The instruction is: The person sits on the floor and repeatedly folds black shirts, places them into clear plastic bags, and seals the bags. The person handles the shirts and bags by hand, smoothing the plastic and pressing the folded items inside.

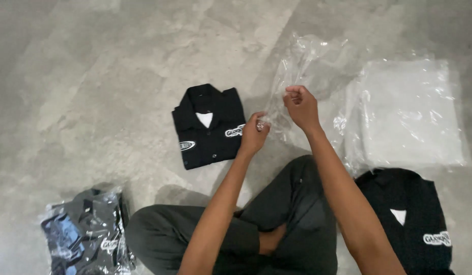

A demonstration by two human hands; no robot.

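Clear plastic bag (292,76), crinkly and glossy, being gripped by both hands at frame centre.
Left hand (254,135) and right hand (301,106) are pinching its edge; folded black shirt (209,126) is lying just left, on the grey concrete floor (93,76).

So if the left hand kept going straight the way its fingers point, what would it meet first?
The crinkled clear plastic bag it already pinches; beyond the left hand, probably bare grey concrete floor, though depth is unclear.
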